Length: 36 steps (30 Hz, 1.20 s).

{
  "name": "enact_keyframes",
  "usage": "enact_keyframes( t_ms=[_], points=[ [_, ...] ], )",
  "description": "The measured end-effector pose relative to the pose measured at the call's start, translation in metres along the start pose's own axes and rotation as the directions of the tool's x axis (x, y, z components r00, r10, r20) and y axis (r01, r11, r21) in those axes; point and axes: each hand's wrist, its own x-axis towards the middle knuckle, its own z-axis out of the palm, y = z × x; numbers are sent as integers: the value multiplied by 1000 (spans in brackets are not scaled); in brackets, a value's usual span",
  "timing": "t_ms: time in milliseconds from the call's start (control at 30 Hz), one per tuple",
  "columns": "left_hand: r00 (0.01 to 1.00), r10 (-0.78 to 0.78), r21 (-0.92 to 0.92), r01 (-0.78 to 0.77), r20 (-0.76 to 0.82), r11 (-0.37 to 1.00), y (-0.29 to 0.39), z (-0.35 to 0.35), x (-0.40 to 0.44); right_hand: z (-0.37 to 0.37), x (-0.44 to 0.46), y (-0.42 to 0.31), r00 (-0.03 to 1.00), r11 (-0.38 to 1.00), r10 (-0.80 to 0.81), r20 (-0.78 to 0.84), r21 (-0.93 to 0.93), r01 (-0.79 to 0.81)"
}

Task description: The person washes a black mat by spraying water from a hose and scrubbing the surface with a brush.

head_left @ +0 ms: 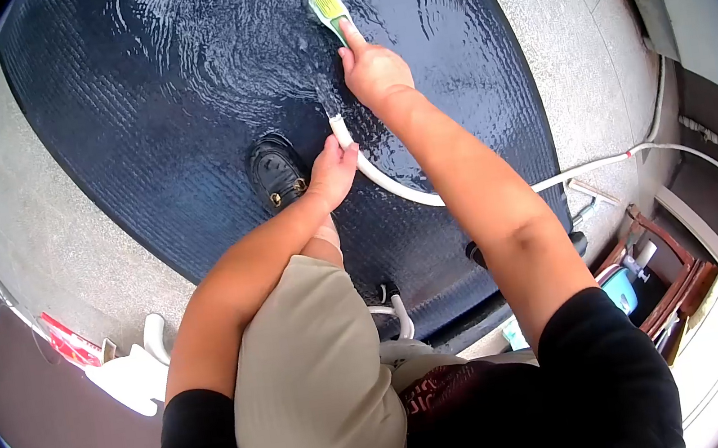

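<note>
My right hand (377, 69) is closed round the handle of a scrubbing brush (328, 6) with yellow-green bristles and a pale rim. The brush rests on a wet black mat (204, 81), where rippled water spreads around it. Lower down, my left hand (336, 171) grips a white hose (400, 190) near its end. Water runs out of the hose's mouth onto the mat, just below my right hand. Part of the hose passes out of sight under my right forearm.
My black shoe (277, 171) stands on the mat beside my left hand. The hose runs right across the pale floor (562, 7) towards the wall. A brown crate (668, 260) with a blue item sits at lower right. A white object (130, 381) lies at lower left.
</note>
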Motion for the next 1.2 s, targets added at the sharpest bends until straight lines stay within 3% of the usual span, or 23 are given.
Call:
enact_keyframes(
  t_ms=[67,133,200,367,433,500,533,667,733,833,900,1200],
  points=[
    [994,-53,-149,66,92,987,2,-3,-3,-12,24,-15,1000,999,-15,4,38,15],
    [989,-84,-102,97,120,990,20,-9,-9,-7,17,-6,999,995,-34,30,94,31],
    [968,-208,-306,243,141,921,32,-9,-7,15,-28,41,995,987,-83,63,142,73],
    [938,-268,-177,308,220,935,63,-18,11,25,-160,145,996,998,37,83,38,-41],
    [960,-227,-174,255,167,951,76,-18,16,18,-168,152,997,996,-71,-43,51,73],
    [979,-174,-201,193,108,960,80,-11,20,25,-132,145,990,995,-90,-104,27,93],
    [974,-162,-212,194,157,958,75,-9,27,19,-102,126,988,995,-96,-123,-3,96],
    [963,-198,-225,238,185,945,85,-10,23,-17,12,39,999,994,36,-18,102,-34],
    [955,-226,-204,264,192,943,85,-16,13,-16,31,28,998,994,4,-65,107,3],
    [953,-227,-160,260,202,952,71,-25,6,-16,10,39,990,992,93,108,77,-102],
    [953,-234,-87,254,194,963,60,-26,6,-9,-8,66,999,999,-48,19,23,47],
    [944,-269,-15,277,189,961,64,-25,12,8,-59,131,995,995,-90,-33,-45,89]
  ],
)
